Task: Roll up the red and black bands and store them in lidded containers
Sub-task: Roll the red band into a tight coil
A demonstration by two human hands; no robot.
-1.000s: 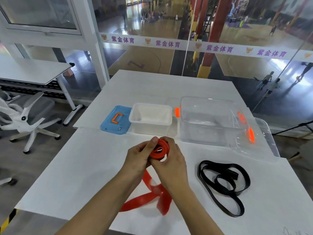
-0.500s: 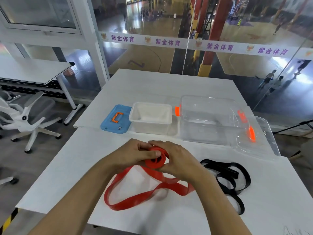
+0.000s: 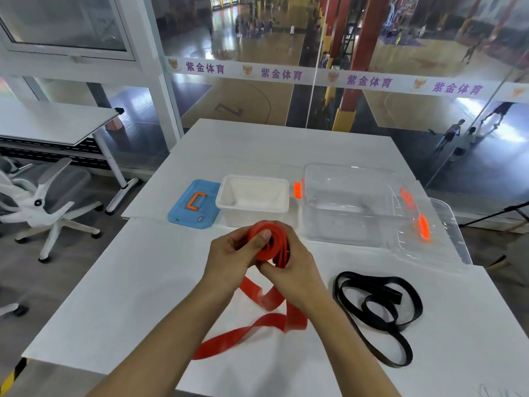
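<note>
Above the white worktop [image 3: 120,282], the left hand [image 3: 229,257] and right hand [image 3: 292,267] grip the red band [image 3: 266,245], its coil standing on edge. Its loose tail trails toward the camera; the black band [image 3: 378,313] lies flat alongside.

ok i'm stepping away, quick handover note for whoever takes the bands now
Left hand and right hand both grip the partly rolled red rubber band; its loose tail lies on the white table.
The flat black rubber band lies unrolled to the right.
The small white plastic tub and large clear plastic bin stand open, with the blue lid and clear lid beside them.
Left: finish the red roll, roll the black band, store both, close the lids.
</note>
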